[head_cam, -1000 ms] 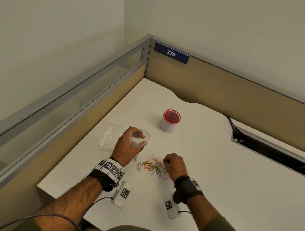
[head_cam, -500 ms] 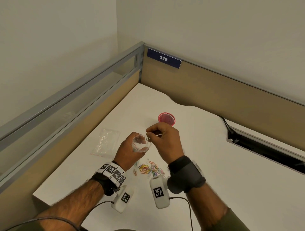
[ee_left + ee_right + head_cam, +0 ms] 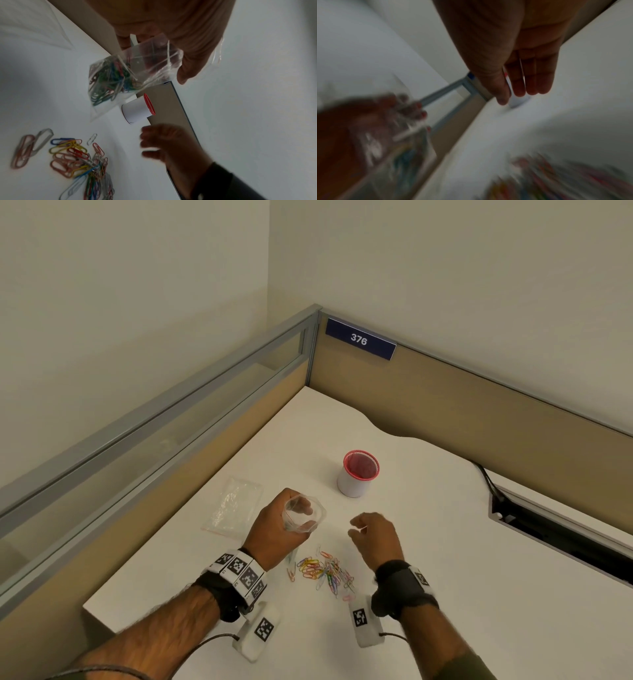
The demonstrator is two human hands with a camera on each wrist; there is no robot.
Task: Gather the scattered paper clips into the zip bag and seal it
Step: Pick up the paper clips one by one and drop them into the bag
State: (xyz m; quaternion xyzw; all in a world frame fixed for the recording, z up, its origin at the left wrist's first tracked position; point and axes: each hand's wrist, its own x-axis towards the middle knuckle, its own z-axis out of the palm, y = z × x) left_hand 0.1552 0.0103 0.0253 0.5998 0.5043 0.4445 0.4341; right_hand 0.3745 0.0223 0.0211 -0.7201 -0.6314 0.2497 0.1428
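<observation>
Bag is held mouth-open by left hand; right hand is loosely open, empty. Risk: clips missed or spilled if mouth sags.

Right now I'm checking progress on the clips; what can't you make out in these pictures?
- How many clips lie in the zip bag: overlapping, left wrist view.
- Loose paper clips: too small in head view, blurred in right wrist view.
- Bag's bottom: hidden by the left hand, head view.
</observation>
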